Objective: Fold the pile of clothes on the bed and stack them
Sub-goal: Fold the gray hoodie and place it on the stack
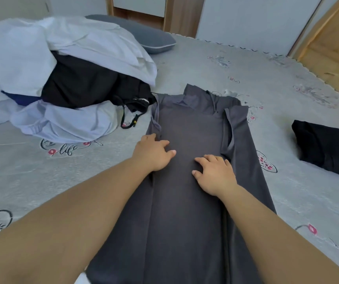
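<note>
dark grey garment [187, 181] spread lengthwise mid-bed, both sides folded in

left hand [154, 153] flat on left flap, fingers relaxed, gripping nothing; right hand [213, 173] same, pressing centre-right

right flap looks loose near far end, could flop open once pressure lifts

slippery-looking fabric, may slide on bed sheet [287, 83] during next fold, edges going crooked

unfolded pile [66, 78] far left, black strap trailing close, might snag

folded black piece [328, 148] at right, well apart

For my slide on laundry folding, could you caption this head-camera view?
Both hands press flat on a grey garment spread on the bed, beside an unfolded clothes pile.
</note>
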